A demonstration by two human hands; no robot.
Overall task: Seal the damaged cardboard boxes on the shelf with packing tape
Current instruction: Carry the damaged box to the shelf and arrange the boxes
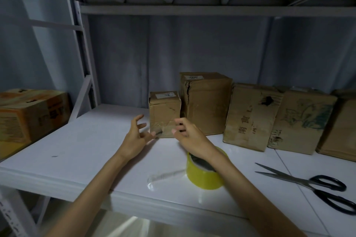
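Two bare hands reach over the white shelf (pixel 86 140), left hand (pixel 137 136) fingers splayed, empty, right hand (pixel 189 134) loosely curled, holding nothing — small torn box (pixel 164 109) between and just beyond both fingertips, yellow tape roll (pixel 204 177) under the right wrist, scissors (pixel 308 184) further right.

Place: storeroom.
Evidence: metal shelf rack (pixel 90 86); worn cardboard boxes (pixel 250 115) in a row on its white shelf (pixel 86 140).

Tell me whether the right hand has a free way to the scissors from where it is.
Probably yes. The right hand hovers above the tape roll, holding nothing, and the scissors lie open on bare shelf to its right, with nothing between them.
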